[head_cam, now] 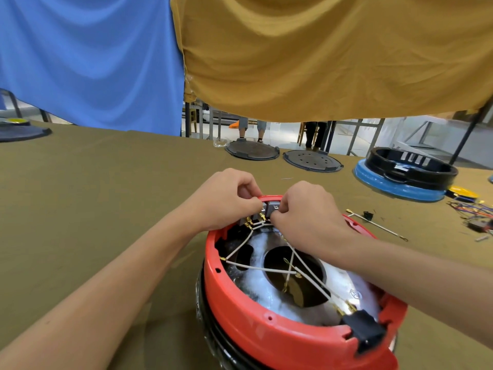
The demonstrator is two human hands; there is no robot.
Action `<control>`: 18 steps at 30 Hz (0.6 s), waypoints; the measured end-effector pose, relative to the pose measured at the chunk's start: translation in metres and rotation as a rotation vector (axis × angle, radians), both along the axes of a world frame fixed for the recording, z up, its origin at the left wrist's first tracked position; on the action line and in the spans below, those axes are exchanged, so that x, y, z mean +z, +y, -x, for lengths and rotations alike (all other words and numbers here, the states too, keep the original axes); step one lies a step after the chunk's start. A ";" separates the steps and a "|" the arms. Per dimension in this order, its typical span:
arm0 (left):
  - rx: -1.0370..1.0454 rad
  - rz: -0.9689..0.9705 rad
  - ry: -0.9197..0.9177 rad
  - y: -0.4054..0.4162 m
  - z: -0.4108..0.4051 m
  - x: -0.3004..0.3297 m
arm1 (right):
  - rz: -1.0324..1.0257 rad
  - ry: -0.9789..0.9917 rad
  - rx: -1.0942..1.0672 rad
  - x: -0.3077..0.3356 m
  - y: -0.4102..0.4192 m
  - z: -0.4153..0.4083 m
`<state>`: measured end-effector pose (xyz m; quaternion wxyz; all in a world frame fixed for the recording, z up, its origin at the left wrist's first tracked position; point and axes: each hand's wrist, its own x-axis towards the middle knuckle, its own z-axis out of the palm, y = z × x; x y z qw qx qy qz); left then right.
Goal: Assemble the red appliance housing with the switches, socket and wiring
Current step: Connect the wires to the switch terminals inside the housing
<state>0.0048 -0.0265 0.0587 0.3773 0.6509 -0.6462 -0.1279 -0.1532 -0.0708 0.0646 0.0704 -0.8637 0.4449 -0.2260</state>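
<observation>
- Both hands meet at the far rim of the red housing point(266, 327), almost touching each other. The left hand point(226, 198) has its fingers curled and pinches something small at the switches point(269, 209). The right hand point(306, 209) also pinches there, probably a wire end, but its fingertips hide what it holds.
- Neither hand is nearer than the other: the switches sit between them, directly ahead.
- White wires point(240, 249) run from the switches back toward the person, across the metal plate point(346, 284) inside.
- At the near rim sits the black socket point(365, 331), well apart from both hands.
- A spare white wire point(378, 225) lies on the table point(106, 196), to the right of the housing.
</observation>
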 end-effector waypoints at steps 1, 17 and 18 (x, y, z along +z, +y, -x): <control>-0.001 0.002 -0.003 0.000 0.000 0.000 | 0.006 0.001 0.000 0.000 0.000 0.000; -0.036 -0.054 0.034 0.003 -0.013 0.007 | -0.135 -0.036 0.137 0.017 -0.019 0.025; -0.049 -0.082 0.059 0.004 -0.014 0.008 | -0.133 -0.022 0.162 0.015 -0.019 0.023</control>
